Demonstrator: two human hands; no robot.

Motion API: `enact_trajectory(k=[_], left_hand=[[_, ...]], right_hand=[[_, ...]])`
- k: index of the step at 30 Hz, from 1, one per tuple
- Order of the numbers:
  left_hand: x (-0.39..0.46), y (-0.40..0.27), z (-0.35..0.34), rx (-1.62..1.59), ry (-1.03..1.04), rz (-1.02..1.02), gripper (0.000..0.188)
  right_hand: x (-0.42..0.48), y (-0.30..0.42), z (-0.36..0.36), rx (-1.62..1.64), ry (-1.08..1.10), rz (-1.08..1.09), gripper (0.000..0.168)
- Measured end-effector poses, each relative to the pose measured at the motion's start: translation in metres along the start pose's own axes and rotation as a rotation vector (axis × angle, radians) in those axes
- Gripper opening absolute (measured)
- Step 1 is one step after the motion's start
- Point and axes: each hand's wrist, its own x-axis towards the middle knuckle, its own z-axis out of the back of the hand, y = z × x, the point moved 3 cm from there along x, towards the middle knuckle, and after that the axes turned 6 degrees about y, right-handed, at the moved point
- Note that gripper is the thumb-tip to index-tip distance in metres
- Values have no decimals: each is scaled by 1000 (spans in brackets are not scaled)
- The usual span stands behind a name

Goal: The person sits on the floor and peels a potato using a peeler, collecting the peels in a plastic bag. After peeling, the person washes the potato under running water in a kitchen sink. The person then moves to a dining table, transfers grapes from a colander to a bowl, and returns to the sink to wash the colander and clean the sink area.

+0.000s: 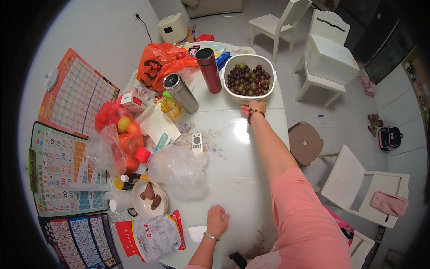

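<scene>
A white plastic basin (272, 76) full of dark purple and green grapes (248, 80) stands at the table's far right. My right hand (254, 107), a beaded bracelet on its wrist, reaches to the basin's near wall and appears to touch it. How its fingers meet the basin is partly hidden. On the near part of the table rests my left hand (217, 220), its fingers curled in and nothing seen in it. Beside that wrist lies a small white paper (197, 233). A printed plastic food bag (156, 237) is further left.
Left of the basin stand a red thermos (210, 72) and a steel thermos (183, 94). A remote control (197, 143), a clear plastic bag (179, 171) and a bowl (161, 196) with brown food pieces are on the table. A brown stool (305, 144) and white chairs (342, 178) stand right.
</scene>
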Motion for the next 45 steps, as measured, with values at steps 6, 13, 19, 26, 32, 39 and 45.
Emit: enact_trajectory(k=[6,13,19,26,32,39,45], left_hand=[[1,4,-5,21,-36,-23,25],[8,25,-6,-150,13,-31,14],[-24,14,11,-1194,16,274,41],[-58,-18,20,-850,-68,253,45],[-41,-21,20,-751,-131,231,31],[-26,-48,23,-1109,-68,17,27],[11,-43,13,-938,-80,94,35]], right_hand=[[-75,-60,90,-126,146,-57,28],[-222,-139,191,-223,338,-208,28],[-304,-163,248,-328,428,-317,33],[-298,-102,278,-644,447,37,48],[-301,-76,238,-978,478,151,31],[-322,-38,234,-594,568,-92,52],[-318,-41,235,-643,436,186,56]])
